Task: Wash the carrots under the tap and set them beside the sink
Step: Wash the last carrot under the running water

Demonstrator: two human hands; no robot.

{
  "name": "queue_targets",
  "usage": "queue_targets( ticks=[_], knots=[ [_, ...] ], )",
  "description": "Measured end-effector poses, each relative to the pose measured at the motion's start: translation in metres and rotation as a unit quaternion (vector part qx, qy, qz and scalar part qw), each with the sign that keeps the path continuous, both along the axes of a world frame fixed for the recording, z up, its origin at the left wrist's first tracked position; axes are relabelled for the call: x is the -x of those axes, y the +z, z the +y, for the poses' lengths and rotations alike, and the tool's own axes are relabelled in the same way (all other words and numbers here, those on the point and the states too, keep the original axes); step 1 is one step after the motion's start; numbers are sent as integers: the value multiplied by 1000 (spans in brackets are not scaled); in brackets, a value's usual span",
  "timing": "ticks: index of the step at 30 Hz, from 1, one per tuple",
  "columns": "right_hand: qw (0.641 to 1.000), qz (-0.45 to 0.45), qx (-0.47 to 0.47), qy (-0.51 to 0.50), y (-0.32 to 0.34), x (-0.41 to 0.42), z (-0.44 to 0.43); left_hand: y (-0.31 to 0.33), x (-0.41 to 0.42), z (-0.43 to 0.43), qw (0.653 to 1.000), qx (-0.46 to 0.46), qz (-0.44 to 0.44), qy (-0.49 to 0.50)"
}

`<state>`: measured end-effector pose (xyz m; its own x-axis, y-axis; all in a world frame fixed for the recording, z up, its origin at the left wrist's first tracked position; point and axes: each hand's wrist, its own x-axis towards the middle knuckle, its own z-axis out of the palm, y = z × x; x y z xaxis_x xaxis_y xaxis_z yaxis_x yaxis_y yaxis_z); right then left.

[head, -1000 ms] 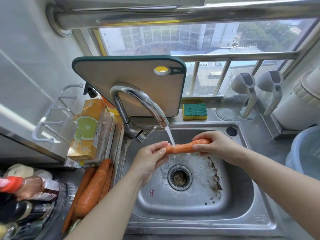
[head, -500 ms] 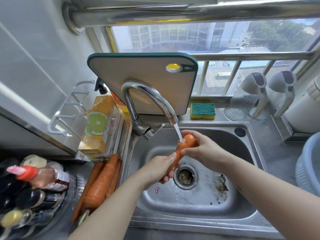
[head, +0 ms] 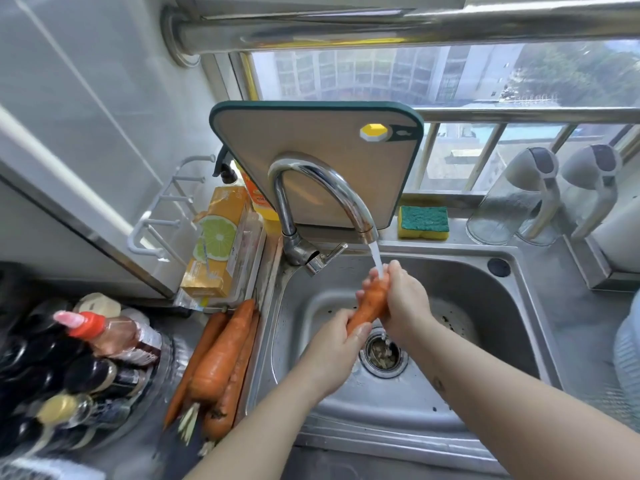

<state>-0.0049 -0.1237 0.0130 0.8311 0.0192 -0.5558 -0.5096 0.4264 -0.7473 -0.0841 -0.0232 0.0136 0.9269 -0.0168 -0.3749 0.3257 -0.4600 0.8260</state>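
Note:
An orange carrot [head: 370, 305] stands nearly upright over the steel sink [head: 450, 420], thick end up in the stream from the curved tap [head: 322, 188]. My right hand [head: 405, 303] wraps its upper part from the right. My left hand [head: 332, 351] grips its lower end, which is hidden in the palm. Water runs down onto the drain [head: 382, 355]. Three more carrots [head: 221, 362] lie side by side on the counter left of the sink, tips pointing toward me.
A cutting board [head: 318, 147] leans against the window behind the tap. A green-yellow sponge [head: 423, 222] and two clear jugs [head: 512, 202] sit on the back ledge. An orange carton [head: 218, 244] and several bottles [head: 86, 358] crowd the left counter. A pale basin [head: 628, 355] is at right.
The carrot has swung from lying level between my hands to standing nearly upright under the stream. My right hand closed around its top, my left stayed on the lower end.

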Motion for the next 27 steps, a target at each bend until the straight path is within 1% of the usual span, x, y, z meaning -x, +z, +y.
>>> queue_targets(
  ticks=[1, 2, 3, 4, 6, 7, 9, 10, 12, 13, 14, 15, 16, 17, 19, 20, 22, 24, 25, 26, 27],
  knots=[
    [994, 52, -96, -26, 4, -1, 1, 0, 0, 3, 1000, 17, 8, 11],
    [982, 86, -166, -36, 5, -2, 2, 1, 0, 5, 998, 46, 16, 25],
    [973, 101, -203, -33, 7, -2, 3, 2, -1, 7, 996, 73, 23, 36],
    [972, 100, -213, -18, 7, -3, 4, 4, -2, 8, 995, 85, 25, 39],
    [980, 74, -180, 33, 7, -3, 1, 6, -5, 10, 998, 50, 11, 35],
    [986, 54, -141, 68, 8, -2, -3, 6, -7, 11, 999, 17, -5, 33],
    [988, 16, -17, 151, 9, -1, -17, 6, -13, 12, 998, -39, -44, 31],
    [977, -4, 67, 200, 11, -1, -25, 6, -15, 13, 996, -56, -61, 31],
    [929, -54, 225, 290, 17, -2, -42, 5, -22, 12, 993, -69, -84, 39],
    [906, -83, 272, 314, 21, -3, -50, 5, -26, 10, 993, -68, -90, 42],
    [895, -106, 293, 319, 25, -5, -56, 6, -30, 8, 993, -63, -92, 43],
    [898, -120, 288, 311, 29, -7, -61, 8, -35, 5, 994, -56, -87, 41],
    [908, -126, 266, 299, 31, -9, -66, 9, -40, 2, 996, -46, -72, 33],
    [917, -129, 240, 292, 34, -10, -71, 11, -46, 1, 998, -41, -50, 11],
    [923, -127, 210, 295, 34, -13, -81, 15, -55, -2, 997, -38, 7, -62],
    [927, -123, 196, 296, 32, -14, -86, 16, -57, -3, 996, -17, 34, -80],
    [939, -109, 160, 284, 30, -15, -92, 14, -60, -2, 993, 72, 77, -51],
    [952, -99, 119, 264, 31, -17, -93, 12, -58, 2, 986, 141, 94, -4],
    [955, -99, 103, 261, 33, -17, -91, 11, -57, 4, 985, 144, 91, 12],
    [952, -103, 105, 269, 33, -17, -86, 9, -57, 8, 989, 120, 80, 25],
    [941, -118, 135, 286, 34, -16, -80, 7, -57, 12, 995, 74, 60, 40]
  ],
)
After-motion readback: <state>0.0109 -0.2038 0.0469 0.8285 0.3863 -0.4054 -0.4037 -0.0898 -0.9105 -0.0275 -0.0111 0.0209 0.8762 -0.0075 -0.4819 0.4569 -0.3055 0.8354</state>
